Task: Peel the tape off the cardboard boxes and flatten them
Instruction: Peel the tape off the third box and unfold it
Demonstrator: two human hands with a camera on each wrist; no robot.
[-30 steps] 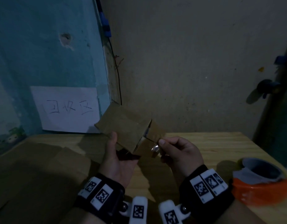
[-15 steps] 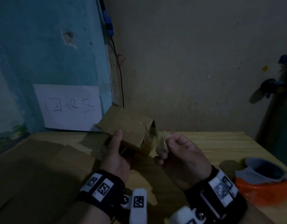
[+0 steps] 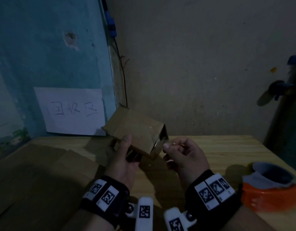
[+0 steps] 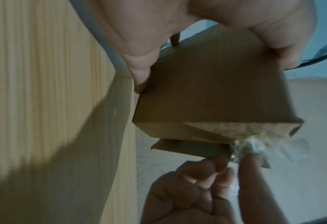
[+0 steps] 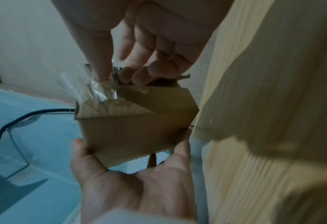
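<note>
Right hand (image 3: 183,155) thumb and forefinger pinched together on a crumpled strip of clear tape (image 5: 101,91); the other fingers (image 5: 158,66) curled loosely by the box end; tape bunched and shiny, one end at the corner of the box's right end, the rest pulled up around the thumb; whether it is fully free of the cardboard, cannot tell.

Left hand (image 3: 122,157) clamped on the small cardboard box (image 3: 137,130); thumb on the near top face, fingers wrapped under the far side; box held in the air above the table, tilted, its long axis running far-left to near-right, roughly centre of the scene between the two hands; the right end shows a torn, paler patch of cardboard (image 4: 226,127) where the surface layer is stripped; an end flap (image 4: 191,147) sticks out loose below it.

Wooden table (image 3: 227,152) under both hands; flat sheets of brown cardboard (image 3: 35,172) lying on its left part; an orange tape dispenser with a grey roll (image 3: 272,185) at the near right edge, well apart from the box.

Far behind: blue wall on the left with a white paper sign (image 3: 70,112) bearing handwritten characters, just left of the box; a dark cable (image 3: 122,72) runs down the corner; grey wall to the right; black wristbands with square markers on both wrists.
</note>
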